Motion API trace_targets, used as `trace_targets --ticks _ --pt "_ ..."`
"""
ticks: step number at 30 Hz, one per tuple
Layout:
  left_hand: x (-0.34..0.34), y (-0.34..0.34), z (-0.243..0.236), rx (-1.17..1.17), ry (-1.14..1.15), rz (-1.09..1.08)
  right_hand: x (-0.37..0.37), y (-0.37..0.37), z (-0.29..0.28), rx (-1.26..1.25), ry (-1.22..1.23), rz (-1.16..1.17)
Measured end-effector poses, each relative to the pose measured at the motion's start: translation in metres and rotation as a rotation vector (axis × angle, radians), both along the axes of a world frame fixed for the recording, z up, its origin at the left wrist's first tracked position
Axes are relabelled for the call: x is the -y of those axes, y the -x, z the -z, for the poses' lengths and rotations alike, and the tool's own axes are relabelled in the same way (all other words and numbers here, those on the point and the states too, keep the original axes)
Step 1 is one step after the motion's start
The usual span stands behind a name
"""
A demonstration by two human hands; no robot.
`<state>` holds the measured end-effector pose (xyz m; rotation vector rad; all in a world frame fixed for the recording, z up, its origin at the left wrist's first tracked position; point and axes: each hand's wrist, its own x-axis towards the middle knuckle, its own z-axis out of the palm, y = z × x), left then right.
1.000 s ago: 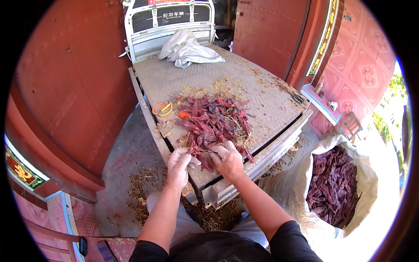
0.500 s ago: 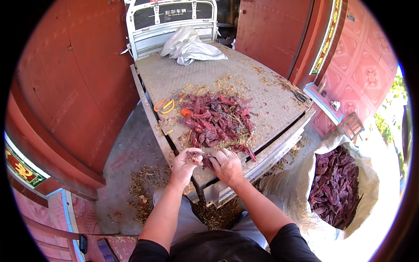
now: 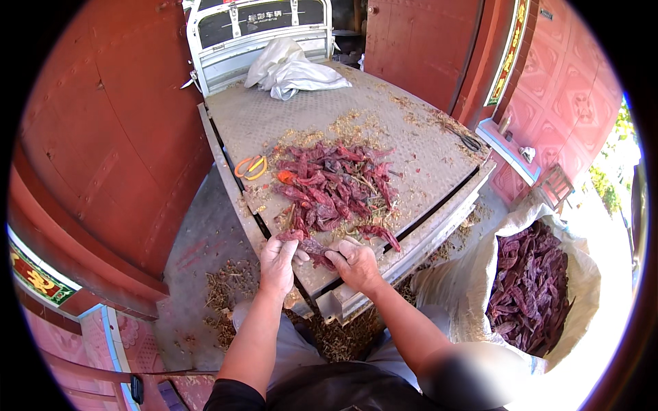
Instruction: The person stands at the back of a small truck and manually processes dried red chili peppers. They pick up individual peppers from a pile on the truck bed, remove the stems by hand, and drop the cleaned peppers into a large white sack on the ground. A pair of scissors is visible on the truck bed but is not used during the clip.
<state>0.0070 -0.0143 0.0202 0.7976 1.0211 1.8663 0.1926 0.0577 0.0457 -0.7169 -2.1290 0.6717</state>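
Observation:
Between my two hands, over the near edge of the truck bed (image 3: 267,123), stretches a dark red dried chili pepper (image 3: 312,247). My left hand (image 3: 278,264) pinches its left end, and my right hand (image 3: 356,264) grips the right end, both closed. Just beyond my fingers lies a heap of wrinkled dried chilies (image 3: 336,181), with one brighter orange-red pepper (image 3: 285,177) at its left side. A single chili (image 3: 381,235) rests apart from the heap, near my right hand. Orange-handled scissors (image 3: 251,166) lie left of the heap.
A large white woven sack (image 3: 452,288) full of dried chilies stands at my right. Dark-handled scissors (image 3: 470,142) lie at the bed's right edge. A crumpled white sack (image 3: 291,72) sits at the far end. Stem scraps (image 3: 229,294) litter the floor.
My hands have moved slightly apart, and the chili between them now shows stretched out. The view has shifted a little.

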Motion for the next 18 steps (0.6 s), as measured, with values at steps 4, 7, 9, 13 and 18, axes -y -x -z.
trace_targets --ticks 4,7,9,13,18 --pt "-0.0004 -0.0022 -0.0017 0.017 0.006 -0.023 0.0026 -0.0032 -0.0025 0.043 0.034 -0.01" --pt "-0.0007 -0.0022 -0.0029 0.028 0.004 -0.036 0.0025 -0.0043 -0.001 0.065 0.049 -0.009" --pt "-0.0009 -0.0013 -0.0031 0.03 0.006 -0.038 0.002 -0.0042 -0.0002 0.073 0.045 -0.011" --pt "-0.0021 0.0009 -0.0013 0.025 -0.003 -0.037 0.0025 -0.0043 -0.003 0.058 0.08 -0.003" --pt "-0.0026 0.0028 0.0011 -0.004 -0.009 -0.031 0.0009 -0.0046 0.0008 -0.019 0.109 0.001"
